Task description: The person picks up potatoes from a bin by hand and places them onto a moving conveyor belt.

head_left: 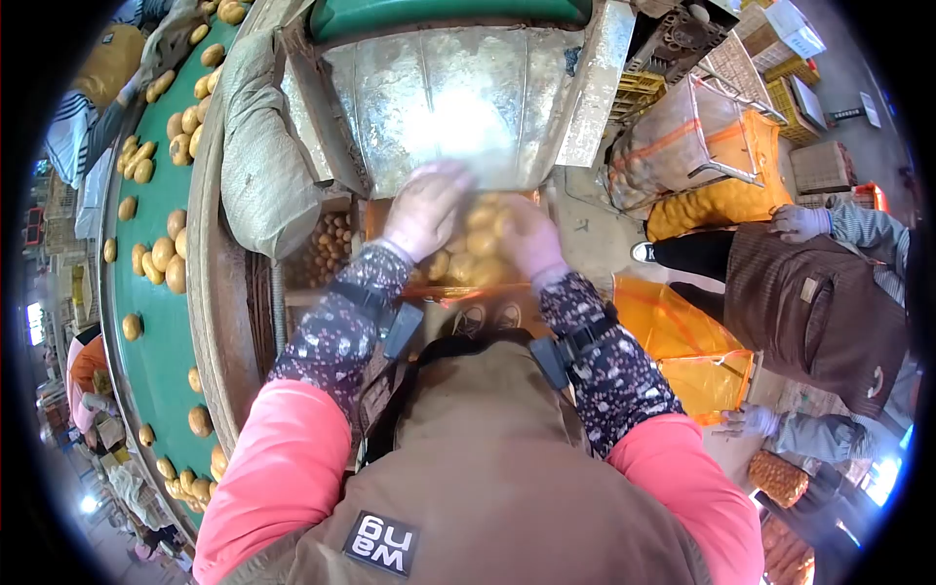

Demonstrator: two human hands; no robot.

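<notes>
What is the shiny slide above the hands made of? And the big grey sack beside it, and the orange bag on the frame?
The chute looks like bare sheet metal: silvery and scuffed, with a bright glare. The grey sack seems to be coarse woven cloth or plastic weave: dull, creased and slumped. The orange bag is probably thin plastic netting, since round produce shows through it.
</notes>
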